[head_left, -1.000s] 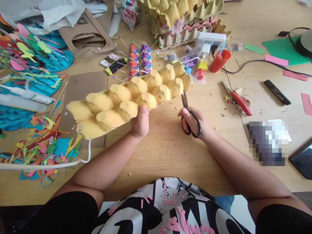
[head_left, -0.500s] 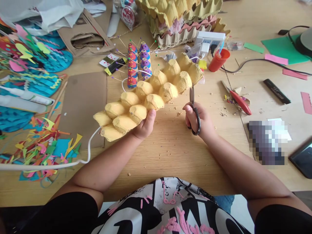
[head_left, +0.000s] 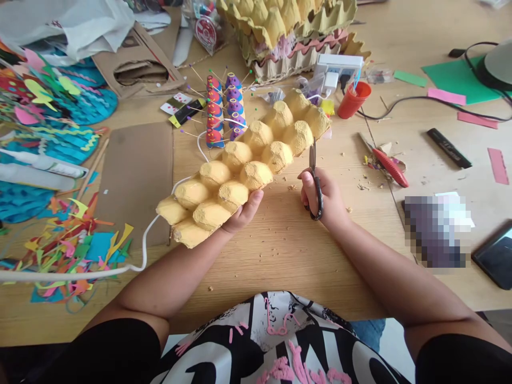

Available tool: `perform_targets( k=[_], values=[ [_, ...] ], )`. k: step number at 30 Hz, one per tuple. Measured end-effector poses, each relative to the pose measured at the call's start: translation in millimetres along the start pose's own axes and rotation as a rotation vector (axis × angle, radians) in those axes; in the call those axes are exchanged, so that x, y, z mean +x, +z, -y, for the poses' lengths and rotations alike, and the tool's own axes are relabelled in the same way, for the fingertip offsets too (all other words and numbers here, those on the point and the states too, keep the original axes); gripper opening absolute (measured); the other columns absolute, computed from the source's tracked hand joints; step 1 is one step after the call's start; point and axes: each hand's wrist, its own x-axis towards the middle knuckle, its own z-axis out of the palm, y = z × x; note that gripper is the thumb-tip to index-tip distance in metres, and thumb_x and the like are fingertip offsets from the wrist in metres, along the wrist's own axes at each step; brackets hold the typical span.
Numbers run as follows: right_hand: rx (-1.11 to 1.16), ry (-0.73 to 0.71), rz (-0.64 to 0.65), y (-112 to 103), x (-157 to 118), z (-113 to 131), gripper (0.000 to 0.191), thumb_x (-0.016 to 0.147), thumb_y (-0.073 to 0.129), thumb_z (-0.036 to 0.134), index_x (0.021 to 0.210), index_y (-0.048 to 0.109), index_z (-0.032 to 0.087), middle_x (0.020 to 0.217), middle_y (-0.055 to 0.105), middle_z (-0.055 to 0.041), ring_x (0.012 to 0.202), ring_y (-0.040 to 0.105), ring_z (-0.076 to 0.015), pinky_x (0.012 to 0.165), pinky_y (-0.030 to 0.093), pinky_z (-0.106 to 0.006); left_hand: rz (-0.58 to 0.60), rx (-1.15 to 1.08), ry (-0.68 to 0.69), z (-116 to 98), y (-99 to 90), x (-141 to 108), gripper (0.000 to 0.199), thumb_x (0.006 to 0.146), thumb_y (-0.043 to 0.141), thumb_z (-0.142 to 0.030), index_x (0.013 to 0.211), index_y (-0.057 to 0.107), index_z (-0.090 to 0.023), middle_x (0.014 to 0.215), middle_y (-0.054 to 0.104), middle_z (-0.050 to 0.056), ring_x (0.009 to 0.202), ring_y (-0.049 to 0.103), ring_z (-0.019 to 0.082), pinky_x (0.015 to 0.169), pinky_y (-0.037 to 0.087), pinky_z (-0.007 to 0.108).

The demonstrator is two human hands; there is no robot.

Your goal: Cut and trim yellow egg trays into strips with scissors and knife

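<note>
Tbl (head_left: 248, 272) under carton (head_left: 255, 175) in L hand (head_left: 247, 212), long axis near-L to far-R.

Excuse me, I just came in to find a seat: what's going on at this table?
Someone's left hand holds up a yellow egg-carton piece by its near edge. Their right hand grips black-handled scissors, tips up by the carton's right part; I can't tell whether they touch. Small crumbs dot the table, and more egg trays are stacked behind.
</note>
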Motion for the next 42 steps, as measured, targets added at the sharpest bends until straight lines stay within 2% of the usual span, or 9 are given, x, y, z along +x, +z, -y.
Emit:
perform_targets(
  k=[6,11,15,22,31,34,39,42],
  values=[
    [0.012,0.003,0.005,2,0,0,0.052,0.091,0.051,0.076,0.094,0.056,0.025,0.061,0.049,0.0050,0.055,0.047,-0.0120,0.051,0.039,-0.025,0.013,-0.092,-0.062,2,-1.4,1,0.035,0.089,0.072,-0.046,0.119,0.077,-0.031,0.129,0.075,0.004,0.157,0.036,0.027,0.137,0.019,0.049],
    [0.046,0.008,-0.016,3,1,0,0.054,0.088,0.054,0.078,0.092,0.056,0.024,0.061,0.047,0.0058,0.052,0.046,-0.0111,0.049,0.038,-0.025,0.129,-0.117,-0.098,0,-3.3,2,0.040,0.087,0.074,-0.051,0.123,0.076,-0.033,0.136,0.072,0.004,0.157,0.036,0.028,0.136,0.024,0.043],
    [0.060,0.020,-0.019,3,2,1,0.055,0.084,0.058,0.080,0.090,0.055,0.025,0.060,0.047,0.0060,0.052,0.045,-0.0112,0.048,0.037,-0.025,0.205,-0.074,-0.045,-8,-3.9,7,0.038,0.090,0.068,-0.053,0.122,0.076,-0.033,0.139,0.070,0.002,0.157,0.036,0.027,0.135,0.027,0.042],
    [0.048,0.033,-0.017,1,3,4,0.059,0.081,0.059,0.083,0.085,0.054,0.025,0.057,0.047,0.0061,0.050,0.043,-0.0106,0.046,0.035,-0.025,0.189,-0.165,-0.092,-15,-6.4,14,0.034,0.087,0.071,-0.053,0.112,0.079,-0.031,0.134,0.072,0.002,0.157,0.034,0.029,0.134,0.028,0.042],
    [0.016,0.022,0.002,1,5,2,0.057,0.083,0.059,0.081,0.080,0.051,0.025,0.053,0.045,0.0062,0.048,0.042,-0.0108,0.045,0.032,-0.025,0.215,-0.041,0.023,-16,-9.2,15,0.035,0.098,0.056,-0.046,0.127,0.073,-0.034,0.129,0.074,0.002,0.149,0.047,0.026,0.133,0.031,0.044],
    [0.010,0.032,0.005,2,5,4,0.055,0.085,0.059,0.079,0.079,0.050,0.025,0.052,0.044,0.0065,0.046,0.041,-0.0108,0.044,0.031,-0.026,0.196,-0.100,-0.043,-17,-9.4,15,0.034,0.096,0.061,-0.047,0.125,0.074,-0.034,0.124,0.076,0.003,0.145,0.052,0.027,0.131,0.035,0.045],
    [-0.011,0.027,0.007,2,8,2,0.056,0.084,0.058,0.080,0.078,0.050,0.025,0.054,0.045,0.0053,0.050,0.042,-0.0115,0.046,0.032,-0.026,0.129,-0.328,-0.227,-11,-8.2,13,0.032,0.091,0.069,-0.047,0.117,0.078,-0.030,0.123,0.076,0.005,0.138,0.058,0.028,0.127,0.040,0.046],
    [-0.052,0.002,-0.001,2,11,-2,0.056,0.084,0.059,0.080,0.078,0.052,0.024,0.058,0.046,0.0038,0.055,0.043,-0.0121,0.049,0.034,-0.026,0.085,-0.395,-0.260,-4,-3.7,10,0.033,0.091,0.069,-0.050,0.113,0.078,-0.027,0.123,0.076,0.007,0.140,0.056,0.028,0.126,0.041,0.044]
  ],
)
